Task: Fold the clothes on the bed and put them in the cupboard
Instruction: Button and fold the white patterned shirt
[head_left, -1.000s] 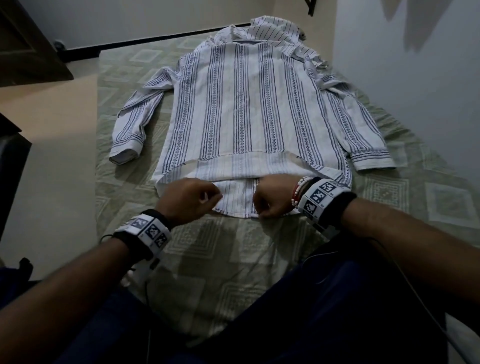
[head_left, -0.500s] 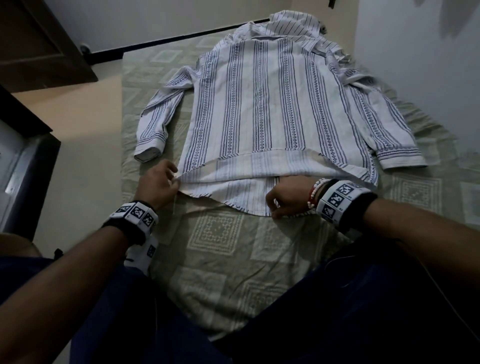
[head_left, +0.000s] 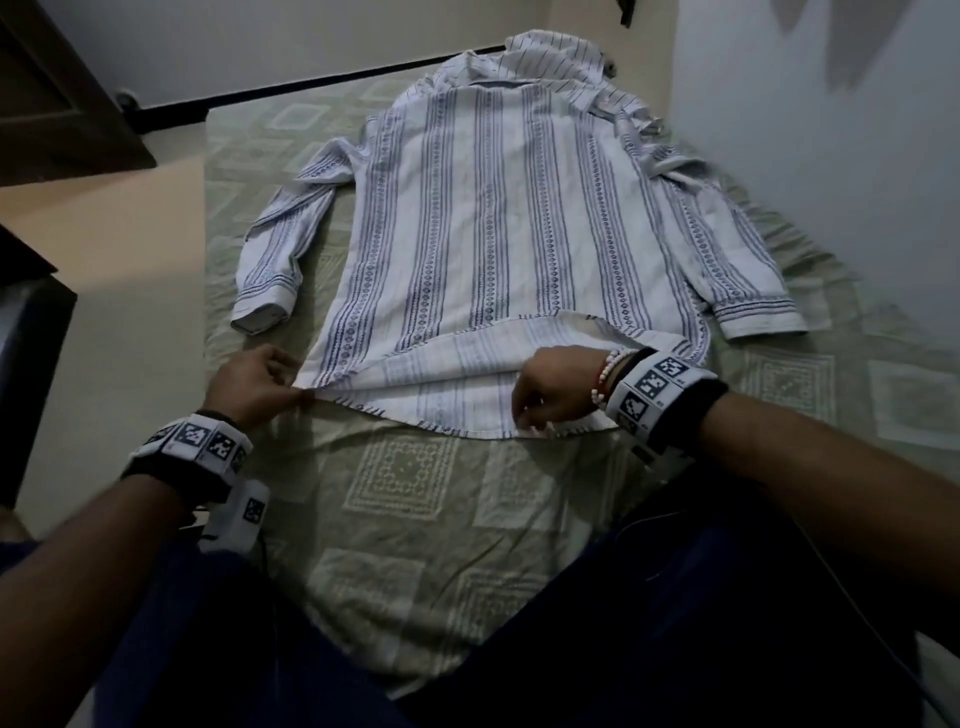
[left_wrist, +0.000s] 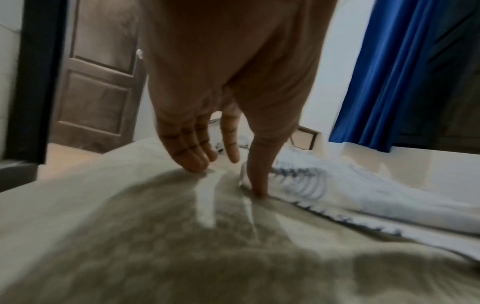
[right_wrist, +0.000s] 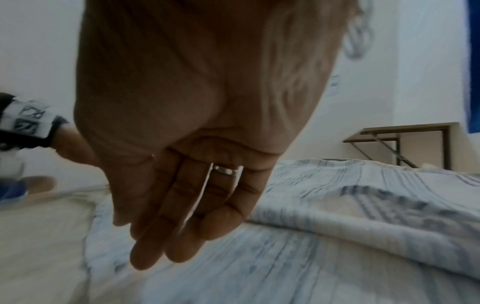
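- Leftward the left hand (head_left: 254, 384) has slid to the hem corner of the shirt (head_left: 498, 218), fingers (left_wrist: 192, 152) straight, thumb pressing.
- Loose-fingered, the right hand (head_left: 553, 387) rests mid-hem.
- Flat on the bed (head_left: 405, 519) lies the shirt, collar far from both hands.

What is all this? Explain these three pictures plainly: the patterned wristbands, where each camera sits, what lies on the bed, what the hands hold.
No machine here: a person works with bare hands. The patterned wristbands carry a camera on each wrist. The wide picture comes from a head-worn camera looking down; the other two look along each hand. A striped shirt lies flat on the bed, sleeves spread; a second striped garment is bunched beyond its collar. The left hand is at the hem's left corner, its thumb pressing the cloth down. The right hand rests straight fingers on the hem's middle. Neither plainly grips anything.
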